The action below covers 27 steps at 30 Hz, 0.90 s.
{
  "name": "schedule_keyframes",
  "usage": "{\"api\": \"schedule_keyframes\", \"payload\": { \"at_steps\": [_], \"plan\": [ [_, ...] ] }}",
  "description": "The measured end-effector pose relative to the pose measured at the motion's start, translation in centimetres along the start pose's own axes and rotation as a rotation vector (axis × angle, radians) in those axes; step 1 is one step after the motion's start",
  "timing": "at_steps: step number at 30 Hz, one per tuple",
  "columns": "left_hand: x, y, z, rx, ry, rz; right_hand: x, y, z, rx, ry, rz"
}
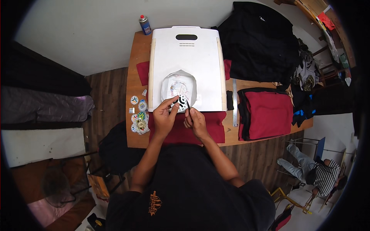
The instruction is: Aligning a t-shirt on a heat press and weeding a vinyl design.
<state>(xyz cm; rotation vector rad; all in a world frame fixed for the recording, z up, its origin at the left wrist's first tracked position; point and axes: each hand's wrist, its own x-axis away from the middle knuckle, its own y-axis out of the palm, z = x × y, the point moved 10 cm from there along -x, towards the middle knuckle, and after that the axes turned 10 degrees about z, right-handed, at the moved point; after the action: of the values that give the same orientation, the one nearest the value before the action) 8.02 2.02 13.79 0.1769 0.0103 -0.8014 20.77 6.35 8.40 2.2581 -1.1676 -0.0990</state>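
My left hand [165,115] grips a round white sticker with black markings [182,104] between thumb and fingers. My right hand [196,119] is closed around a thin dark pointed tool, whose tip rests at the sticker's right edge; its exact kind cannot be told. Both hands are over the near edge of a white panel [170,57] with tape along its sides. Just beyond them lies a pale paper-lined tray [194,83], holding scraps with reddish and bluish marks. Dark red fabric [212,127] shows beneath the panel's near edge.
Round stickers [141,124] lie in a pile on the left of the wooden table [137,52]. A spray can [145,25] stands at the back left. On the right are a metal ruler [234,104], folded red fabric [270,115] and black garments [257,43]. A person [321,176] is farther right.
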Motion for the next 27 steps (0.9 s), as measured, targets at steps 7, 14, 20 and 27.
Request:
{"api": "schedule_keyframes", "payload": {
  "at_steps": [7,14,20,27],
  "plan": [
    [0.0,-0.3,-0.6,0.012,-0.059,0.034,0.1,0.1,0.1,-0.048,0.003,0.024],
    [-0.1,-0.3,0.1,-0.026,0.049,0.026,0.1,0.1,0.1,-0.019,0.009,0.013],
    [0.1,-0.2,-0.1,0.018,-0.021,0.022,0.2,0.3,0.0,-0.026,0.008,0.016],
    [0.1,-0.3,-0.3,0.028,-0.023,0.026,0.2,0.2,-0.2,-0.045,-0.001,0.037]
  ]
}}
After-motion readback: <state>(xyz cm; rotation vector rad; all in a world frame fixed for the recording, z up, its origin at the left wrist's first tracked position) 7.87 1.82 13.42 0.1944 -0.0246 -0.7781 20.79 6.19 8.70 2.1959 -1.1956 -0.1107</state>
